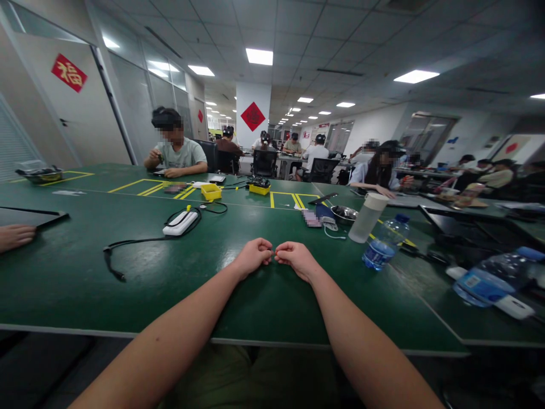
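My left hand [256,255] and my right hand [296,258] are held close together above the green table [179,301], fingertips nearly meeting. Both are closed in a pinch. A tiny reddish speck [276,254] shows at the fingertips of my right hand, too small to name. Whatever my left hand pinches, if anything, is hidden by its fingers.
On the left lies a white power bank [181,222] with a black cable [140,243]. At the right stand a frosted bottle [368,218] and a water bottle [385,243]; another bottle [496,278] lies tilted. A metal bowl [344,214] and yellow trays [210,192] sit farther back. Other people work around.
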The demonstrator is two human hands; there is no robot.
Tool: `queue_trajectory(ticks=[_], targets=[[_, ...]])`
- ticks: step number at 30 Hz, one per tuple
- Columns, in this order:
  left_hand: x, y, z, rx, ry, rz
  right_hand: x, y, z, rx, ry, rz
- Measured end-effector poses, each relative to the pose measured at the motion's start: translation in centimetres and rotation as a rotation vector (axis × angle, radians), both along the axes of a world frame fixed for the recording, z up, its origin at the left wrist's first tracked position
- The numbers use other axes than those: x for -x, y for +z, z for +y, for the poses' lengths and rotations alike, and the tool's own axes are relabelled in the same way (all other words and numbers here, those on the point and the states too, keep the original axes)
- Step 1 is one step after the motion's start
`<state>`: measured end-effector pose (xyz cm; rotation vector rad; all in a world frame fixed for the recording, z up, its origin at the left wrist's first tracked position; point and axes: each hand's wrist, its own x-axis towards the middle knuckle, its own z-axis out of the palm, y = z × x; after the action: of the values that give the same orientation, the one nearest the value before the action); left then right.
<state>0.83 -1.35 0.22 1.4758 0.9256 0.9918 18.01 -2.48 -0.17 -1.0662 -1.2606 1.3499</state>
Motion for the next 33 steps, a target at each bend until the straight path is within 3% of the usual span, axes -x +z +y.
queue_trajectory(ticks=[10,21,33], targets=[[0.01,0.40,-0.03,0.094,-0.042,-0.012,-0.15,0.25,-0.06,0.056,0.045,0.068],[-0.07,-0.01,0.16,0.130,-0.030,-0.056,0.24,0.56,-0.34,0.056,-0.019,0.015],[-0.07,-0.31,0.35,0.090,-0.052,-0.010,0.24,0.63,-0.42,0.037,-0.012,0.011]])
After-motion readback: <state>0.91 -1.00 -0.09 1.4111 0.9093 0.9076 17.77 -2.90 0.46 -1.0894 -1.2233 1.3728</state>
